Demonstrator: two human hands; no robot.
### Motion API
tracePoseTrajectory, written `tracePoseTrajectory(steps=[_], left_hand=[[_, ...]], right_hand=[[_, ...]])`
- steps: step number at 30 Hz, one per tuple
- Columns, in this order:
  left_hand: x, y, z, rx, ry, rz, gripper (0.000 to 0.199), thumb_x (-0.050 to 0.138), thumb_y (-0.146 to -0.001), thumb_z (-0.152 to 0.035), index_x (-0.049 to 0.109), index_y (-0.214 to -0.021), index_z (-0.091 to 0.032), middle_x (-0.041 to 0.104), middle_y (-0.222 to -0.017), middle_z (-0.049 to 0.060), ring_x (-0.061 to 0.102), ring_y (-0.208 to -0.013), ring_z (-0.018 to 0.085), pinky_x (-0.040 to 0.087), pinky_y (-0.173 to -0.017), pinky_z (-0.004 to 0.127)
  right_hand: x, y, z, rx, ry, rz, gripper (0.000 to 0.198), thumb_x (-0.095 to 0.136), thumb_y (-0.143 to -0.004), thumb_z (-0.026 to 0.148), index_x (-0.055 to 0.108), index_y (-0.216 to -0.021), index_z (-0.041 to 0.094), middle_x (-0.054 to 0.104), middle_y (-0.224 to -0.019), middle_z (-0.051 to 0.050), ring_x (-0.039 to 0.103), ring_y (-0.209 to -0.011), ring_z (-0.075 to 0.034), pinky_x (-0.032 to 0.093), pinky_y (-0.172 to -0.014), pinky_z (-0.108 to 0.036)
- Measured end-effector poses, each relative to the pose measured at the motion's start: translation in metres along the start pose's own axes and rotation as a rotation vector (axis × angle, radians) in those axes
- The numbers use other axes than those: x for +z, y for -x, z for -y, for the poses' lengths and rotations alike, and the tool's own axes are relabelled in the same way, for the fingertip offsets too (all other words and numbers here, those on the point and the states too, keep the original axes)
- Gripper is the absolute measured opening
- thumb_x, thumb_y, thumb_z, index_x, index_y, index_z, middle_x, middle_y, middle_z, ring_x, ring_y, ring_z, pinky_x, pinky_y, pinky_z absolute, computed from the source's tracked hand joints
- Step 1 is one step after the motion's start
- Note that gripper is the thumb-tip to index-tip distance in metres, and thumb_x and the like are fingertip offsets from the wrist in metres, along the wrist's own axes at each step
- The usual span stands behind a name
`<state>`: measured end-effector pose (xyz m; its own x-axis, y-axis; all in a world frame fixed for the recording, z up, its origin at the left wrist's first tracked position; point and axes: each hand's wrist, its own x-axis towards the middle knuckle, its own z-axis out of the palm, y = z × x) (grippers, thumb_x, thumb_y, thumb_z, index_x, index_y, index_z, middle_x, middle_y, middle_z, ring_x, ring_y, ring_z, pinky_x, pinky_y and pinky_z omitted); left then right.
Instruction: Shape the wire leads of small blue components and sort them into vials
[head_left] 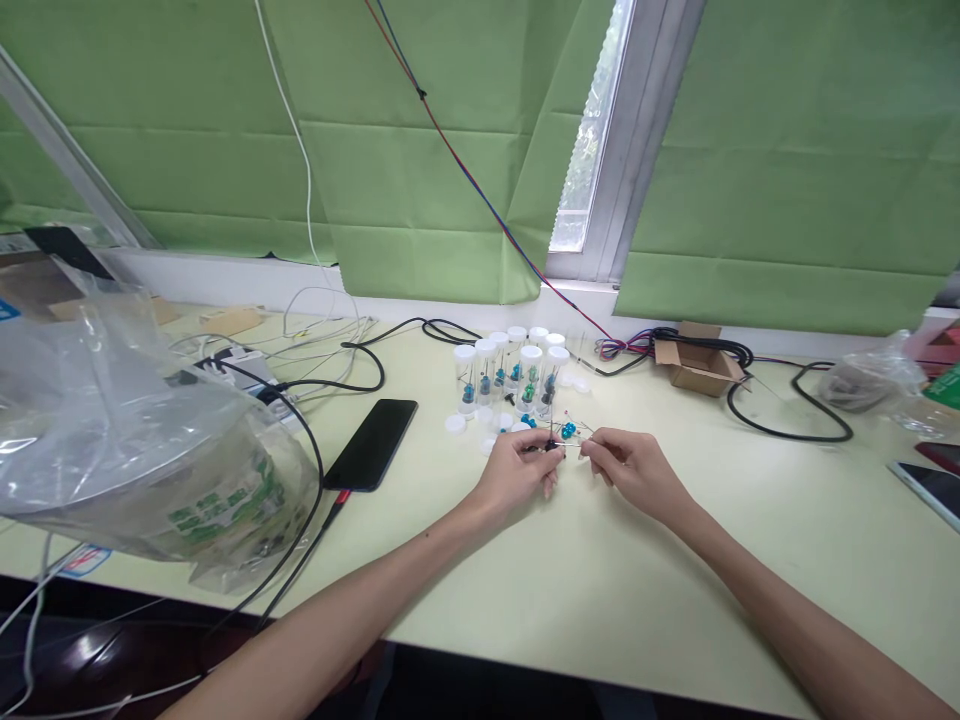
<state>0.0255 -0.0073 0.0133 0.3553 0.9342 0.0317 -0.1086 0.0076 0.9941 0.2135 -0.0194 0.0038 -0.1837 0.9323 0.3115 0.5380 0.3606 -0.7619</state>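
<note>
My left hand (517,465) is closed in a pinch on a small dark piece (551,445) with a thin stem sticking up from it. Facing it, my right hand (626,462) pinches the end of a thin light-coloured pin (572,445) that reaches across to the dark piece. Whether pin and piece are joined is too small to tell. Just beyond the fingertips lie shiny blue bits (568,430) with fine wires. Behind them stand several clear vials (466,385) with white caps, holding blue, green and dark pieces. Loose white caps (455,424) lie in front of the vials.
A black phone (373,445) lies left of my hands, near a clear plastic bag (150,470) over a large rounded object. Black cables (375,365) run along the back. An open cardboard box (697,365) stands back right; another phone (926,490) lies at the right edge.
</note>
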Motion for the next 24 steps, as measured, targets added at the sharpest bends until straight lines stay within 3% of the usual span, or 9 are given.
tracePoseTrajectory(steps=[11, 19, 24], left_hand=[[-0.001, -0.003, 0.009, 0.025, -0.047, 0.005, 0.024, 0.071, -0.075, -0.036, 0.065, -0.082, -0.013, 0.056, -0.065, -0.001, 0.047, -0.042, 0.007, 0.039, -0.044, 0.023], [-0.001, -0.003, 0.011, 0.036, -0.045, 0.010, 0.028, 0.072, -0.074, -0.040, 0.065, -0.080, -0.014, 0.056, -0.065, -0.001, 0.048, -0.043, 0.007, 0.039, -0.045, 0.024], [-0.004, -0.005, 0.017, 0.040, -0.104, 0.012, 0.026, 0.069, -0.077, -0.039, 0.065, -0.085, -0.014, 0.053, -0.054, -0.002, 0.048, -0.042, 0.010, 0.040, -0.045, 0.024]], right_hand=[[-0.002, -0.003, 0.003, 0.208, -0.313, 0.113, 0.044, 0.057, -0.088, 0.055, 0.061, -0.068, 0.016, 0.048, -0.047, 0.004, 0.039, -0.041, -0.008, 0.028, -0.044, -0.023], [0.000, -0.003, 0.000, 0.335, -0.524, 0.161, 0.045, 0.064, -0.083, 0.056, 0.062, -0.066, 0.015, 0.047, -0.043, 0.005, 0.035, -0.037, -0.006, 0.023, -0.042, -0.022], [0.001, -0.005, -0.001, 0.407, -0.636, 0.176, 0.044, 0.069, -0.079, 0.055, 0.061, -0.064, 0.014, 0.047, -0.043, 0.005, 0.034, -0.036, -0.005, 0.019, -0.041, -0.023]])
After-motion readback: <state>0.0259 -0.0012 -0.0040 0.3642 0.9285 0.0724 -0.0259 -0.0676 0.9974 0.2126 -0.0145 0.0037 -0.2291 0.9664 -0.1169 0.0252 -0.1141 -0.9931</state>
